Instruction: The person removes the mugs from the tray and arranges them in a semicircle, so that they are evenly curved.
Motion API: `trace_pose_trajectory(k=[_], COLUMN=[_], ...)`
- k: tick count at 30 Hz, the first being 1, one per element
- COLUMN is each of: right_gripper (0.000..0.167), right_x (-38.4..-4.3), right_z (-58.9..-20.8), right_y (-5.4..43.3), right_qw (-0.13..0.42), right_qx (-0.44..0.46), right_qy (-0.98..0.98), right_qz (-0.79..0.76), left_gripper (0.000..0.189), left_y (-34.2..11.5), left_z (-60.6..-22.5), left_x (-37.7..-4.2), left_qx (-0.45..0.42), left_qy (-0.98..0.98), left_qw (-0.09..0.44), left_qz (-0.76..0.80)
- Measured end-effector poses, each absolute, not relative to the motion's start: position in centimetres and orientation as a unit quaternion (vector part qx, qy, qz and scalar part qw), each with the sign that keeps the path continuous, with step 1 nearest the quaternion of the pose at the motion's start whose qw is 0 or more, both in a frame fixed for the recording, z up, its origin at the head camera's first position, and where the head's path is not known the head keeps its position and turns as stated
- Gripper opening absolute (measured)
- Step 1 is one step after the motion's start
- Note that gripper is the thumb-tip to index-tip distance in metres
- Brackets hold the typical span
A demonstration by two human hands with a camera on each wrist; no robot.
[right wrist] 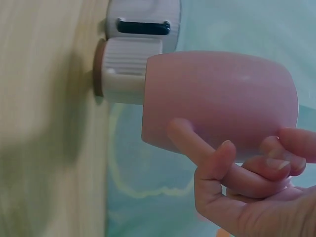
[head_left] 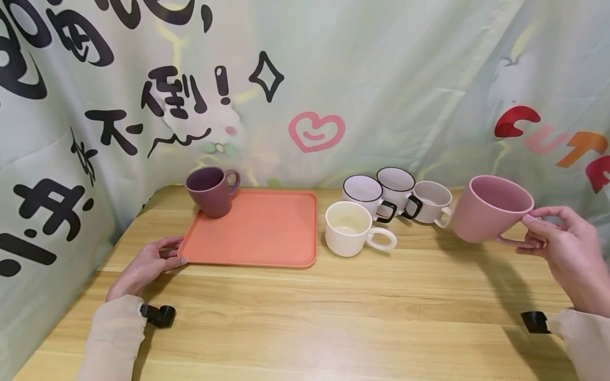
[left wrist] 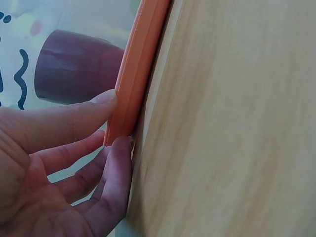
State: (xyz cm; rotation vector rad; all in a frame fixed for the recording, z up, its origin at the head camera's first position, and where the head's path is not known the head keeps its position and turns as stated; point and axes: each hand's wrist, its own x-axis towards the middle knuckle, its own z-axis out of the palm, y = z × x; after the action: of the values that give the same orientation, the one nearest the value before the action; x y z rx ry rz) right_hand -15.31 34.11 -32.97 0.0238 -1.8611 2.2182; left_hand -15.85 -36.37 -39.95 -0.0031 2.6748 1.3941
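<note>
An orange tray [head_left: 267, 233] lies on the table at left of centre. My left hand [head_left: 145, 266] pinches its near left corner, thumb on the rim [left wrist: 133, 64] and fingers against the edge. On the tray's far left part stands a purple mug [head_left: 209, 193], its handle to the right. At the far right my right hand [head_left: 567, 243] grips the handle of a pink mug [head_left: 488, 211], held up off the table and slightly tilted. In the right wrist view the fingers are curled at the handle side of the pink mug [right wrist: 222, 98], partly hiding the handle.
Between tray and pink mug stand a cream mug [head_left: 347, 235] with a ring handle, two white mugs [head_left: 363, 191] with black rims and handles, and a small greyish-white cup [head_left: 431, 203]. A printed curtain [head_left: 391, 106] hangs along the table's back and left.
</note>
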Motion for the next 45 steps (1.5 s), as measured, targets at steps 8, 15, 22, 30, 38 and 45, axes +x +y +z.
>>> trace_pose_trajectory(k=[8, 15, 22, 30, 38, 45], right_gripper=[0.016, 0.021, 0.025, 0.022, 0.019, 0.024], right_x=[-14.8, -15.0, -15.5, -15.9, -16.4, -17.2], right_z=[-34.1, -34.9, -35.7, -36.4, -36.5, -36.9], right_y=[33.6, 32.7, 31.9, 31.6, 32.1, 33.1], right_qw=[0.104, 0.073, 0.044, 0.034, 0.021, 0.009], right_qx=[0.021, 0.037, 0.042, 0.024, 0.011, 0.036], right_qy=[-0.635, -0.650, -0.668, -0.698, -0.698, -0.667], right_qz=[0.765, 0.755, 0.741, 0.715, 0.716, 0.744], left_gripper=[0.065, 0.065, 0.066, 0.066, 0.067, 0.067], left_y=[-36.3, -36.4, -36.3, -36.3, -36.4, -36.4], left_z=[-39.9, -39.9, -39.8, -39.8, -39.9, -39.9], left_x=[-15.9, -15.9, -15.9, -15.9, -15.8, -15.8], left_qx=[-0.002, 0.001, -0.009, -0.016, -0.005, -0.004], left_qy=[0.884, 0.887, 0.889, 0.887, 0.891, 0.890], left_qw=[0.064, 0.065, 0.066, 0.065, 0.064, 0.065], left_qz=[0.462, 0.458, 0.453, 0.456, 0.450, 0.451])
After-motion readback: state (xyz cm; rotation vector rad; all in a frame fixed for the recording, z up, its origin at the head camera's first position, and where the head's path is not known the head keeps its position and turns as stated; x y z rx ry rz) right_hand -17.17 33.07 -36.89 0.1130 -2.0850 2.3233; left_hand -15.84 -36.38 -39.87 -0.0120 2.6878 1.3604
